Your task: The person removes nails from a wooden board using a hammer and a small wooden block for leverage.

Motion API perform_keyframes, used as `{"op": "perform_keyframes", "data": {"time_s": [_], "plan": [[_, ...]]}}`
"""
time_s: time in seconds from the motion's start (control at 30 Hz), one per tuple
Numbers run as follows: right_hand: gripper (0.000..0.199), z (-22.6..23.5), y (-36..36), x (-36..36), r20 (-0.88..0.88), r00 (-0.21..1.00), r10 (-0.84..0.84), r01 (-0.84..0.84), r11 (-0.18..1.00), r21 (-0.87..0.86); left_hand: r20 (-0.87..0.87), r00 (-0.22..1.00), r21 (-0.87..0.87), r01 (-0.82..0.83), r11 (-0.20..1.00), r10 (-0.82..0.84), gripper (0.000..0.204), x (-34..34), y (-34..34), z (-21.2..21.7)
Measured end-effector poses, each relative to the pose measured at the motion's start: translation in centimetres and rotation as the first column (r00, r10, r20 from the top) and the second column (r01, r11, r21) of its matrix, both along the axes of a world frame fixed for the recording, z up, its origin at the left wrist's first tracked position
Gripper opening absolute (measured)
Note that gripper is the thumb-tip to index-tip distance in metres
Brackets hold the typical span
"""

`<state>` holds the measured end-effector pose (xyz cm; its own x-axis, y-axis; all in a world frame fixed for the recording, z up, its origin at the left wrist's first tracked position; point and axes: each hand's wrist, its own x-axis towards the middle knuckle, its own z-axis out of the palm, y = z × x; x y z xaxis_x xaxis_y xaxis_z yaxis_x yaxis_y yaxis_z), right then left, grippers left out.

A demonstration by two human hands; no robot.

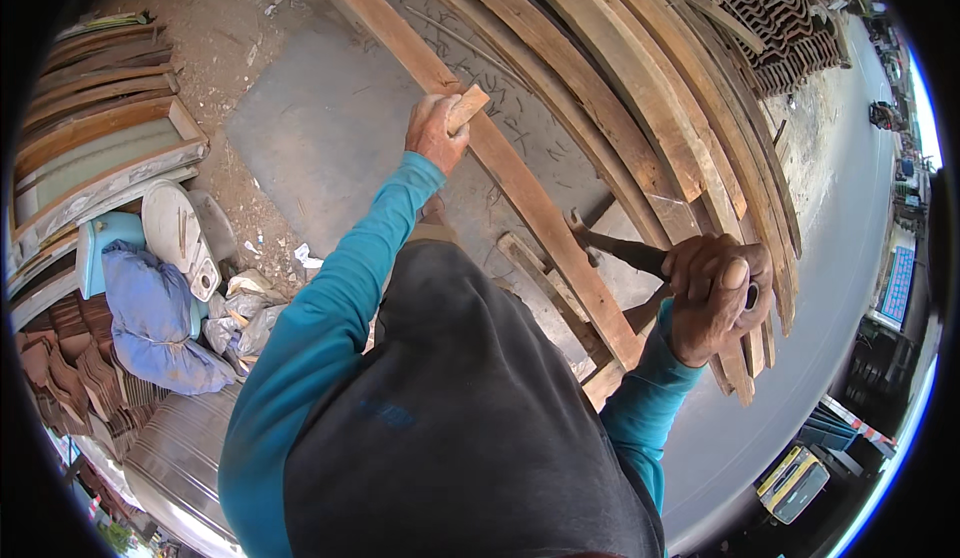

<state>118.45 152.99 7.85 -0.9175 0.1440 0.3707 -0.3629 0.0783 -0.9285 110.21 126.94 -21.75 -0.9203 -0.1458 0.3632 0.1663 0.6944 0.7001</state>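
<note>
My left hand [437,136] is closed around a short wooden block [467,109], over a long reddish-brown plank [520,183]. The plank runs slantwise from the far side to near my right forearm. In my right hand [718,293] is a hammer [640,255], gripped near the end of its dark handle, where a round hole shows. The hammer's head hangs over or beside the plank's near part; whether it touches the wood I cannot tell. Under the plank's near end lie shorter wood pieces [548,276]. Several loose nails [520,130] are scattered on the grey ground beyond the plank.
Long timber beams [630,68] are piled on the right, with stacked roof tiles [775,18] behind. To the left stand wooden frames [110,163], a blue wrapped bundle [160,318], a white plastic lid [172,226] and more tiles [75,368]. A yellow vehicle [793,483] is by the road.
</note>
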Motion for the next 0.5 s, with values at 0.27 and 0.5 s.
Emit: {"op": "perform_keyframes", "data": {"time_s": [0.27,0.5], "plan": [[0.042,-1.0,-21.8,-24.8,0.089,0.993,0.076,-0.091,0.979,0.182,0.059,0.994,0.162,0.084,0.983,-0.095,0.056,-7.0,-7.2,-1.3],[0.055,-6.7,-34.3,-36.8,0.237,0.971,-0.016,-0.123,0.821,0.557,0.115,0.989,0.223,0.070,0.972,-0.097,0.050,-8.4,-12.3,-1.0]]}}
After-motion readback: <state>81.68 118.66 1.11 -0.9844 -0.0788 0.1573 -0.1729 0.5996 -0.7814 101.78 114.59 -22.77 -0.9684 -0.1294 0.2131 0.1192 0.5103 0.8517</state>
